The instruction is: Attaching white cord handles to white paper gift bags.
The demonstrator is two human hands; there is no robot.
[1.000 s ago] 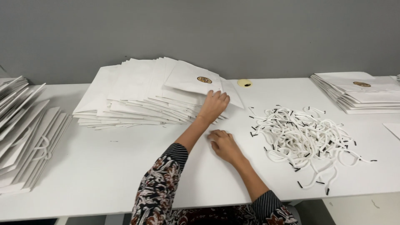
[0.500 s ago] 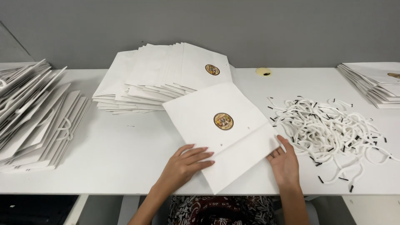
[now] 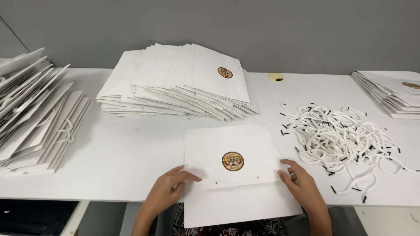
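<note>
My left hand (image 3: 168, 190) and right hand (image 3: 302, 188) lie open, pinning the flat paper bag (image 3: 234, 175); overhanging the table edge (image 3: 109, 194), it may slide.

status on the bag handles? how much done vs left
Done: a fanned stack with cord handles lies at the left. In hand: one flat white bag at the table's near edge, left hand and right hand on its sides near the two punched holes; no cord in it. Left: a large stack of flat bags behind, a smaller stack far right, a pile of loose cords.
</note>
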